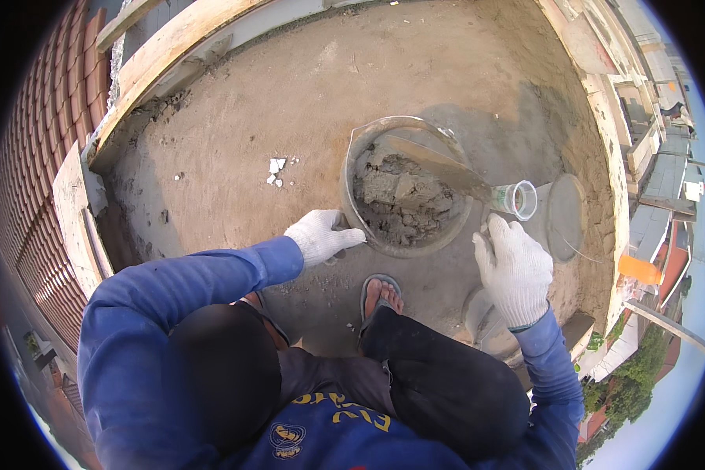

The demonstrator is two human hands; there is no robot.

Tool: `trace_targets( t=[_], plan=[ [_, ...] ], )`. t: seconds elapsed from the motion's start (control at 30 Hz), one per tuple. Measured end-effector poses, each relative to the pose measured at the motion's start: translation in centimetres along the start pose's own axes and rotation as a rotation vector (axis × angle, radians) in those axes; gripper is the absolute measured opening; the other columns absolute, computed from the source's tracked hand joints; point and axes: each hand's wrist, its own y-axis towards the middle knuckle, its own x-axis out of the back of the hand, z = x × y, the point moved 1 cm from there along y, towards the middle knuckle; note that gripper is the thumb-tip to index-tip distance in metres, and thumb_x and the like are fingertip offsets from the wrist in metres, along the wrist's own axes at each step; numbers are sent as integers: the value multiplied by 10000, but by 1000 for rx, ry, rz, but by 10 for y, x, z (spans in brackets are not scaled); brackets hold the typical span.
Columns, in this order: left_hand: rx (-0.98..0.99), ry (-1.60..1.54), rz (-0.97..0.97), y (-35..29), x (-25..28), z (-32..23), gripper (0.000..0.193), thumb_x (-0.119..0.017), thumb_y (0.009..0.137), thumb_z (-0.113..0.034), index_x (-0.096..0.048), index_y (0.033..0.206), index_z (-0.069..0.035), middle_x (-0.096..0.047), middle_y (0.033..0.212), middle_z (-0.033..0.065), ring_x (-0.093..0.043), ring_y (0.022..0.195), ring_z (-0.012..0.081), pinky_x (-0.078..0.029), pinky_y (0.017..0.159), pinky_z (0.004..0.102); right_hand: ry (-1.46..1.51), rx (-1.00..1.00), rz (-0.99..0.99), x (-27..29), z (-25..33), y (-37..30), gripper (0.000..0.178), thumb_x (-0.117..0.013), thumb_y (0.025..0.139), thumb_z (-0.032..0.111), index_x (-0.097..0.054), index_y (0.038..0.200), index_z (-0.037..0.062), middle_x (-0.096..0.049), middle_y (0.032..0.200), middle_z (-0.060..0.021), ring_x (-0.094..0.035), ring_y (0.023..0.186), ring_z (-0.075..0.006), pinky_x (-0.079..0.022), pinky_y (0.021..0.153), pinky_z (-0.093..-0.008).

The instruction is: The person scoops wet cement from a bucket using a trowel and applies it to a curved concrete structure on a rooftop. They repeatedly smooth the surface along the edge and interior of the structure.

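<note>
A round bucket [348, 186] full of wet grey mortar [403, 200] stands in front of me. My left hand [321, 236], in a white knit glove, is closed at its near left rim, thumb on the edge. My right hand [515, 270], gloved alike, is by the bucket's right side with its fingers curled. What they hold, if anything, is hidden. A flat, mortar-smeared blade like a trowel's [442, 166] slants across the bucket top; its handle cannot be made out. Just above the right hand is a clear plastic cup [518, 200].
A round grey lid or pan [564, 217] lies right of the cup. White fragments [275, 170] are scattered on the rough floor [290, 94]. Wooden boards [153, 74] edge the area, with roof tiles [51, 149] beyond on the left. My sandalled foot [382, 294] is close to the bucket.
</note>
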Motion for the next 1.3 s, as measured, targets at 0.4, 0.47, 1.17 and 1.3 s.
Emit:
trace_targets(
  t=[0.4,0.47,1.17,1.3],
  plan=[
    [-84,64,-103,-5,28,-12,429,-713,1090,-412,-762,1205,-1,-799,1033,106,-776,886,167,-636,743,332,6,-28,516,11,-51,15,333,-649,1092,417,-704,1076,89,-764,912,-207,-767,860,-423,-597,748,-533],
    [-71,95,-93,-4,32,-16,385,-708,1095,-374,-764,1185,-4,-798,1029,92,-775,897,150,-642,768,327,-161,68,349,43,-54,30,267,-720,1042,372,-713,1037,105,-758,856,-174,-774,831,-388,-598,717,-503],
    [-72,-127,-316,-2,-15,-12,322,-652,1114,-304,-730,1210,-7,-801,1008,120,-813,891,200,-665,749,363,-487,263,346,34,-29,28,375,-848,938,269,-673,1229,109,-737,994,-116,-803,819,-321,-631,697,-456],
    [-24,-240,-360,-13,-23,-15,328,-646,1111,-311,-734,1203,-9,-807,997,116,-810,860,207,-659,754,371,-541,437,109,39,-29,101,240,-812,906,203,-685,1081,100,-695,945,-117,-745,844,-314,-584,740,-451]
  ],
)
